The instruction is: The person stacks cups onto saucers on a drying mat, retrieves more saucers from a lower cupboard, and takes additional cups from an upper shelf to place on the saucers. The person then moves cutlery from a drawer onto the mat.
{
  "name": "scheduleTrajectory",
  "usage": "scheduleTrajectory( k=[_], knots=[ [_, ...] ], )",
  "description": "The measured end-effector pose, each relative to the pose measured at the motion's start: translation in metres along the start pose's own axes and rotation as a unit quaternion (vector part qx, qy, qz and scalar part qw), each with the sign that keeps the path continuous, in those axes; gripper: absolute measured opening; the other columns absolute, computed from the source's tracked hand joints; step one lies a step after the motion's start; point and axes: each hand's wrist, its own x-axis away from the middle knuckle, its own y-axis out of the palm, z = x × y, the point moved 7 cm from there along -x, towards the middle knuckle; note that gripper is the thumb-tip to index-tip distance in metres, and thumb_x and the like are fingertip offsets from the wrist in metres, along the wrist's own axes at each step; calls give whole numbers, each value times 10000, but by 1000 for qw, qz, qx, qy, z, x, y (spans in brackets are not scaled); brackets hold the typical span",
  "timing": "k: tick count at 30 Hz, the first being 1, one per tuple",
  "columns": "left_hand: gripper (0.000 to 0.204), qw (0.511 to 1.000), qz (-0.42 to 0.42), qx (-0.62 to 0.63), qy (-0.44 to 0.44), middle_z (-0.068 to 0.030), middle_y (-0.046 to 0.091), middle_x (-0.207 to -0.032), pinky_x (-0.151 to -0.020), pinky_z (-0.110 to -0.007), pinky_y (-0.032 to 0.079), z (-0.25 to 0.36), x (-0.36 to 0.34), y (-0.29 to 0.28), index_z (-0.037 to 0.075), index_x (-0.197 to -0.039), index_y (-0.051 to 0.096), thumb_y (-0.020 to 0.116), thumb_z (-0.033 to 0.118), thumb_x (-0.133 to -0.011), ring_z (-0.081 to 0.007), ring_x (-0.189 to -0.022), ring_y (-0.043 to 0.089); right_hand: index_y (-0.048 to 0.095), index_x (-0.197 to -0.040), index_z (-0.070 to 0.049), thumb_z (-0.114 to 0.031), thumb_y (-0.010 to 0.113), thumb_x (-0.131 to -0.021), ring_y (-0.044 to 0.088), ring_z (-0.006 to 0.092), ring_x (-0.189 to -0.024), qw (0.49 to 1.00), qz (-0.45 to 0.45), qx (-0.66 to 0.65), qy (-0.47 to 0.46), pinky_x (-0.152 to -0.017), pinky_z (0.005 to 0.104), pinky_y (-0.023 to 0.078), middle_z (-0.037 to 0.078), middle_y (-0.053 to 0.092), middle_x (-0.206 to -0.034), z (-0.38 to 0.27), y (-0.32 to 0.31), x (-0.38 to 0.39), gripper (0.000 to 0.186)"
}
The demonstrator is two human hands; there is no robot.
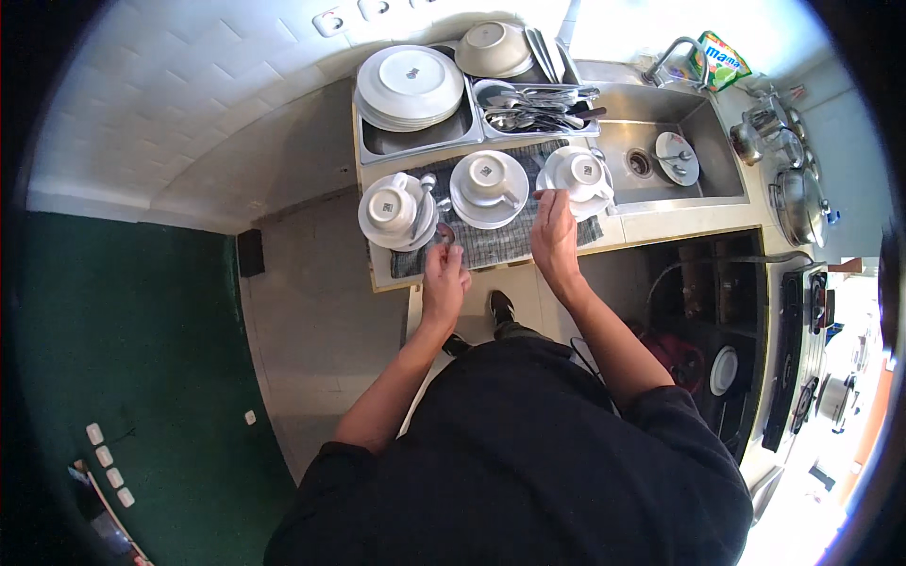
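Observation:
Three white cups stand upside down on stacked saucers, in a row on a dark checked cloth (pixel 481 247). My left hand (pixel 445 283) is closed in a pinch on a small metal spoon (pixel 445 233), in front of the left cup (pixel 389 208). Another spoon (pixel 427 182) lies by that cup's handle. The middle cup (pixel 487 174) sits between my hands. My right hand (pixel 555 231) is at the near left rim of the saucer under the right cup (pixel 583 172). Its fingers look loosely stretched and close together, and hold nothing visible.
Behind the cups, metal trays hold upturned white plates (pixel 411 83), bowls (pixel 493 49) and a heap of cutlery (pixel 538 106). Right of them, a steel sink (pixel 713 132) contains a saucer (pixel 677 158) with spoons. Pots (pixel 802 203) and a black stove (pixel 797 354) stand farther right.

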Motion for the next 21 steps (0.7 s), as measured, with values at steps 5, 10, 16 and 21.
scheduleTrajectory(
  k=[5, 10, 16, 21],
  knots=[
    [270, 942, 68, -271, 187, -67, 573, -786, -557, -386, 461, 38, -20, 18, 4, -912, 497, 623, 212, -1029, -186, -598, 559, 419, -1085, 56, -146, 537, -1069, 616, 457, -777, 995, 10, -3, 95, -735, 540, 488, 287, 615, -895, 36, 19, 35, 235],
    [290, 884, 92, -395, 233, -171, 631, -801, -621, -468, 499, 32, -42, 24, -28, -901, 491, 652, 184, -1016, -315, -679, 656, 393, -1027, 35, -75, 677, -999, 653, 331, -698, 990, 48, 2, 133, -642, 441, 528, 196, 608, -856, 82, 49, 58, 307],
    [299, 854, 102, -416, 294, -237, 687, -914, -725, -490, 552, 6, -55, 22, -81, -1012, 534, 678, 181, -1004, -385, -794, 705, 417, -1055, 37, -107, 710, -990, 709, 353, -748, 989, 53, -15, 136, -650, 450, 549, 255, 679, -971, 87, 75, 57, 333],
    [321, 831, 100, -463, 293, -265, 717, -973, -767, -466, 579, -5, -60, 22, -90, -1094, 548, 677, 190, -1004, -410, -856, 731, 420, -1035, 31, -66, 733, -940, 705, 375, -763, 979, 41, -39, 196, -674, 453, 551, 260, 666, -940, 85, 86, 56, 341]
  ],
)
